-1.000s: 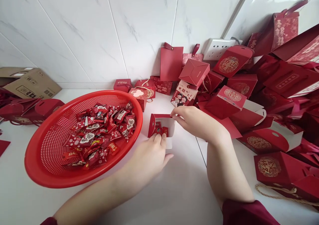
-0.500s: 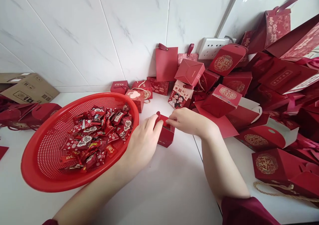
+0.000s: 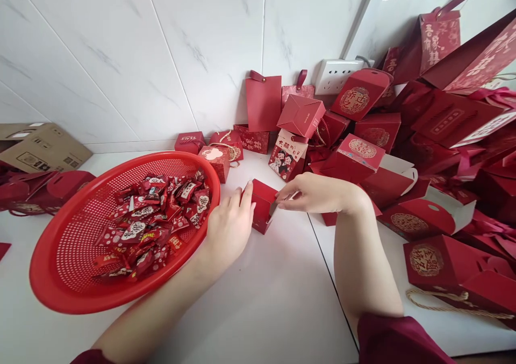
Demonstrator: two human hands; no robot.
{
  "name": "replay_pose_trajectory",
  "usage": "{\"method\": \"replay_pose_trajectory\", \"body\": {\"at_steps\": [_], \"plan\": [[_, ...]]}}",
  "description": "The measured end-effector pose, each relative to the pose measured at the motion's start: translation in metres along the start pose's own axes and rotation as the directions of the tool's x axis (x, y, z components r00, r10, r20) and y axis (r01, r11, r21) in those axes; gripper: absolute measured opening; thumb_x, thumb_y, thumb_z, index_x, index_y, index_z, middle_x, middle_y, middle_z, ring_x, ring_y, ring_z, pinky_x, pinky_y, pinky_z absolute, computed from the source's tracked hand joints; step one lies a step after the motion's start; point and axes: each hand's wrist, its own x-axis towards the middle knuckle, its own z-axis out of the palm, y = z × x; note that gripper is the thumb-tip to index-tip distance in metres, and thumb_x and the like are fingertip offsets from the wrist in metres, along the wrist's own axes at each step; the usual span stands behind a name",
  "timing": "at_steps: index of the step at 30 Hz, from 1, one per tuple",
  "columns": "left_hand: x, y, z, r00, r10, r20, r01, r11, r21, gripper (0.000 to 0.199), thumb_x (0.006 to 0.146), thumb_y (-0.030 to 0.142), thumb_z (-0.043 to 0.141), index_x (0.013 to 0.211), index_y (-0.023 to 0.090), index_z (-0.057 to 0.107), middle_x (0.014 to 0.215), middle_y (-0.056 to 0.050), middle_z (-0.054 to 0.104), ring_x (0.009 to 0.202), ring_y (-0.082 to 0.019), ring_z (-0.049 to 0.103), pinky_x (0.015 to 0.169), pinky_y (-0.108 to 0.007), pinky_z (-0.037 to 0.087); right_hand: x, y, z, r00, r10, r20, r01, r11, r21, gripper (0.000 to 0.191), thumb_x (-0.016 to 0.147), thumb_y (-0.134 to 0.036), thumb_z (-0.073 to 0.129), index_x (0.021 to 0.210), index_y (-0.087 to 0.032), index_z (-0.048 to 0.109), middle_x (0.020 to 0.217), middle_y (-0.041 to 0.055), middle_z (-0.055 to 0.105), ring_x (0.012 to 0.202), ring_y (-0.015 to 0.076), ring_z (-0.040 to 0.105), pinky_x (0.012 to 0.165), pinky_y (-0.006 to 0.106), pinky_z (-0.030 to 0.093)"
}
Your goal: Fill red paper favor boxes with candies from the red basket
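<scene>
A small red gift box (image 3: 263,221) stands on the white surface in front of me, its top open and its red inside partly showing. My left hand (image 3: 229,229) lies along the box's left side, fingers stretched out and the thumb near the front edge. From the right, my right hand (image 3: 314,193) has its thumb and fingertips closed on the box's right edge, where a flap sticks out. Close by on the left, a red plastic basket (image 3: 56,294) holds many wrapped candies (image 3: 137,229).
Red gift boxes (image 3: 300,114) are stacked against the tiled wall, with a denser pile of boxes and bags (image 3: 443,122) on the right. A wall socket (image 3: 336,73) sits behind them. At far left lies a cardboard carton (image 3: 44,149). A rope handle (image 3: 439,299) trails at lower right.
The box's top has come open, showing its inside. My right hand has shifted to the box's right edge, and my left fingers have straightened along its left side.
</scene>
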Motion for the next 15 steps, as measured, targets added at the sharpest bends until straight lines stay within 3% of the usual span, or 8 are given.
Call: {"method": "replay_pose_trajectory", "body": {"at_steps": [4,7,11,15], "plan": [[0.0,0.0,0.003,1.0,-0.008,-0.023,0.009,1.0,0.012,0.05,0.103,0.026,0.037,0.152,0.019,0.037,0.125,-0.013,0.064,0.099,-0.022,0.067,0.079,-0.031,0.055,0.004,-0.001,-0.001,0.985,-0.058,0.16,0.043,0.994,0.097,0.017,0.081,-0.03,0.065,0.088,-0.025,0.08,0.084,0.0017,0.075,0.07,0.0164,0.064,0.059,0.025,0.044],[-0.001,-0.002,0.004,1.0,0.003,-0.012,-0.004,1.0,-0.029,0.05,0.103,0.024,0.038,0.152,0.027,0.037,0.125,-0.01,0.064,0.096,-0.02,0.067,0.078,-0.03,0.055,0.005,-0.01,0.0,0.98,-0.071,0.188,0.056,0.995,0.083,0.021,0.081,-0.021,0.06,0.086,-0.025,0.08,0.076,-0.0011,0.073,0.061,0.013,0.061,0.054,0.024,0.041],[0.001,-0.003,0.005,1.0,0.03,-0.004,-0.031,0.994,-0.104,0.045,0.104,0.025,0.036,0.148,0.026,0.043,0.122,-0.008,0.065,0.097,-0.019,0.066,0.077,-0.029,0.054,0.004,-0.024,0.002,0.97,-0.079,0.229,0.064,0.995,0.072,0.023,0.082,-0.02,0.058,0.086,-0.024,0.08,0.063,-0.0034,0.065,0.048,0.0095,0.049,0.046,0.025,0.034],[0.003,-0.002,0.005,1.0,0.01,0.001,-0.01,0.992,-0.125,0.044,0.105,0.029,0.034,0.147,0.023,0.044,0.118,-0.008,0.065,0.096,-0.019,0.066,0.075,-0.029,0.053,0.006,-0.025,0.006,0.966,-0.143,0.215,0.129,0.989,0.076,0.022,0.084,-0.021,0.058,0.083,-0.024,0.079,0.072,-0.0006,0.066,0.058,0.0118,0.055,0.053,0.026,0.039]]}}
